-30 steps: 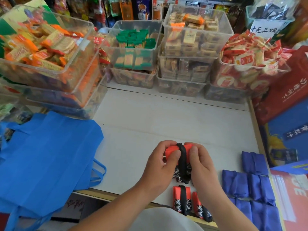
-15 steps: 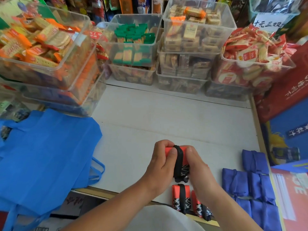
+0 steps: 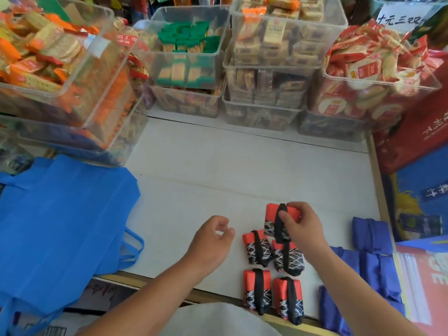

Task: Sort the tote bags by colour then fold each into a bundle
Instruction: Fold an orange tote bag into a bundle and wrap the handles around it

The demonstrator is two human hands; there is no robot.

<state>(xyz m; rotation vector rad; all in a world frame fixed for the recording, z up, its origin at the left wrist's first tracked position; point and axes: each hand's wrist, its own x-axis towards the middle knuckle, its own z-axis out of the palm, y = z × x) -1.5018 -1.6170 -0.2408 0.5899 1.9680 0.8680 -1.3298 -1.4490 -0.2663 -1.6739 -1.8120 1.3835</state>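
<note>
- Lower centre: four red bundles (image 3: 249,280) on the tabletop (image 3: 218,180); blue bundles (image 3: 373,238) cut off right.
- Our right hand (image 3: 305,229) clamps fingers on a fifth bundle (image 3: 272,212); left hand (image 3: 208,243) loosely curled, empty.
- Blue totes (image 3: 60,226) left; snack bins (image 3: 189,57) crowd the top.
</note>
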